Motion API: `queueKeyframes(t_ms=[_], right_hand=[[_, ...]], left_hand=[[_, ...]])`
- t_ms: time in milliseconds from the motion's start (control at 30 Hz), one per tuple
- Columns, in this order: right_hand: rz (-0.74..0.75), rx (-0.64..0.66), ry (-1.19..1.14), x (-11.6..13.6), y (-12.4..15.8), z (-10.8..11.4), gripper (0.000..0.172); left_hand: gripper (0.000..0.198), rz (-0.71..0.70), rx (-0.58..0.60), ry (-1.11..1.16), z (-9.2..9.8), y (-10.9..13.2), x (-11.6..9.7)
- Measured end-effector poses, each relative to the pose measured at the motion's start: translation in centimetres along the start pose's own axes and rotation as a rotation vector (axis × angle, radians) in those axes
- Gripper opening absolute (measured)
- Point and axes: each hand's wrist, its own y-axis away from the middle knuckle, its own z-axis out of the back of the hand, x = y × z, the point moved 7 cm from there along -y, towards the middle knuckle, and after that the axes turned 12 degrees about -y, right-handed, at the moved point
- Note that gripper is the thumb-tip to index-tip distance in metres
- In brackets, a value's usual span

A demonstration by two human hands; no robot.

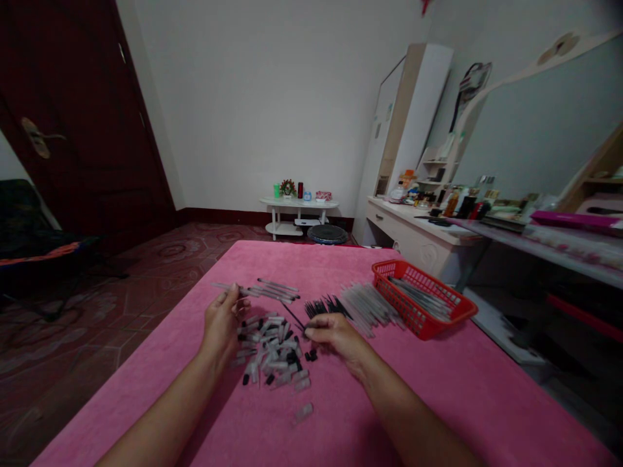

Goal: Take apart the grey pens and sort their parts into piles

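My left hand point(224, 318) is closed in a pinch on a clear pen barrel point(220, 285) that sticks out to the left. Between the fingertips of my right hand point(331, 334) is a thin black pen refill point(292, 314), slanting up and left. Under and between the hands lies a loose heap of clear and black pen caps point(275, 350). Several pens point(275, 290) lie in a row just beyond the heap. Past my right hand are black-tipped refills point(321, 305) and a bundle of clear barrels point(367, 305). Small black plugs point(310, 355) sit near my right hand.
At the right stands a red plastic basket point(423, 327) with more slim tubes point(423, 298) inside. A pink cloth point(438, 395) covers the table. One clear cap point(302, 412) lies apart, nearer to me. Beyond are a low white stand point(282, 229) and a dressing table point(413, 224).
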Motion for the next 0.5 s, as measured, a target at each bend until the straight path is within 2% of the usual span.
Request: queueKeyframes(t_ms=[167,233,300,400,500], right_hand=[[0.267,-0.236,0.163,3.8,-0.4,6.4,0.021],[0.374,-0.379,0.385,5.3,0.1,9.2,0.015],[0.403,-0.506,0.598,6.1,0.6,11.4,0.013],[0.382,-0.58,0.765,6.2,1.1,12.7,0.013],[0.327,-0.535,0.848,5.3,0.9,11.9,0.011]], left_hand=[[0.031,0.016,-0.017,0.004,0.0,0.1,0.4],[0.033,0.015,-0.005,-0.016,-0.2,0.3,0.5],[0.035,0.016,0.017,-0.045,-0.4,0.4,0.7],[0.037,0.018,0.044,-0.099,-0.5,0.4,1.1],[0.039,0.004,0.063,-0.149,-0.6,0.3,1.4]])
